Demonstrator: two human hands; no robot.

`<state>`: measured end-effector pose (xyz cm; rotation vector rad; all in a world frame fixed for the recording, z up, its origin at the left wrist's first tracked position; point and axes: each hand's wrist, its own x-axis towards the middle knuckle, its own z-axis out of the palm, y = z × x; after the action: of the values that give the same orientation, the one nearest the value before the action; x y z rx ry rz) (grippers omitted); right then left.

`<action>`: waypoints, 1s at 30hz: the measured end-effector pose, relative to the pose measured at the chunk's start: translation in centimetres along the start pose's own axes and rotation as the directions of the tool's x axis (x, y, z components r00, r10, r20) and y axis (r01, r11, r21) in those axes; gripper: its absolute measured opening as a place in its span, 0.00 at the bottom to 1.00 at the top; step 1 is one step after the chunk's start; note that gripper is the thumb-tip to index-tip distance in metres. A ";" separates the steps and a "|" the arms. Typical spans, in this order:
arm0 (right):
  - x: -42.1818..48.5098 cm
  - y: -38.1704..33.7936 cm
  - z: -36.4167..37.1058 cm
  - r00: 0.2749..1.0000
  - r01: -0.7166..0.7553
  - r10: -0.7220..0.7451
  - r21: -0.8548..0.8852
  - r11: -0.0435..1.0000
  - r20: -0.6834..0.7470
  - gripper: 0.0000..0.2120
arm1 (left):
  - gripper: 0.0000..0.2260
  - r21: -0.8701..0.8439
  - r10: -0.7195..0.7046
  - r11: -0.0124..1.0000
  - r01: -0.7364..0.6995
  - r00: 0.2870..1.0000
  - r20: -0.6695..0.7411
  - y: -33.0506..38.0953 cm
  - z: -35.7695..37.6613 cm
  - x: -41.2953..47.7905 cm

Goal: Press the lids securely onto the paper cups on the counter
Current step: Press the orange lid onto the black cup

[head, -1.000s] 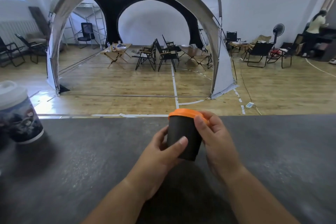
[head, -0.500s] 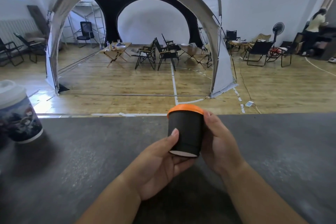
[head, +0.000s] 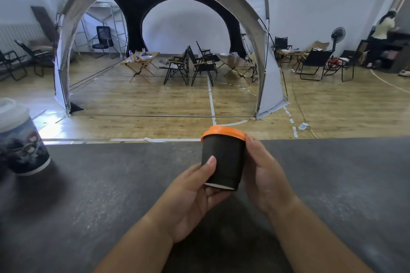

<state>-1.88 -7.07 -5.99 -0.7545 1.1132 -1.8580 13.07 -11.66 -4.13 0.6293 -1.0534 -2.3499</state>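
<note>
Cup: I am watching the small black paper cup [head: 223, 162] with its round orange plastic lid [head: 223, 132] being held slightly tilted, lifted off the dark grey surface [head: 99, 206].
Left hand [head: 190, 201]: it is gripping the cup low down, thumb lying on the near wall, fingers curling under the base.
Right hand [head: 264, 177]: it is wrapping round the cup's right side, fingers going behind the wall.
Handling: I am judging the cup light and thin-walled, so easily crushed. I am favouring a hold at the base and pressure on the lid's edge.
Other cup: the tall printed paper cup [head: 22, 146] with a white lid [head: 11, 111] is standing on the surface, well apart at left.
</note>
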 end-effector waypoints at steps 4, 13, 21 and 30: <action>0.0 0.1 0.3 0.992 0.098 -0.109 -0.148 0.984 -0.069 0.29 | 0.26 0.077 0.067 0.995 -0.060 0.994 -0.083 -0.4 -0.1 0.3; -0.1 -0.2 0.1 1.000 0.013 -0.013 -0.023 1.000 -0.014 0.38 | 0.25 0.078 0.095 0.993 -0.089 0.993 -0.073 -0.2 -0.2 0.2; -0.5 -0.7 0.4 0.992 -0.127 0.124 0.105 0.986 0.032 0.30 | 0.20 0.016 0.045 0.999 -0.044 0.999 -0.022 -0.1 -0.3 0.2; -0.4 -0.7 0.0 0.989 -0.148 0.148 0.112 0.983 0.014 0.27 | 0.20 0.044 -0.023 0.999 0.022 1.000 0.018 -0.1 -0.8 0.1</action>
<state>-1.86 -6.53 -5.40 -0.5957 1.0235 -1.7759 13.41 -12.15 -4.66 0.6393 -1.1145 -2.3619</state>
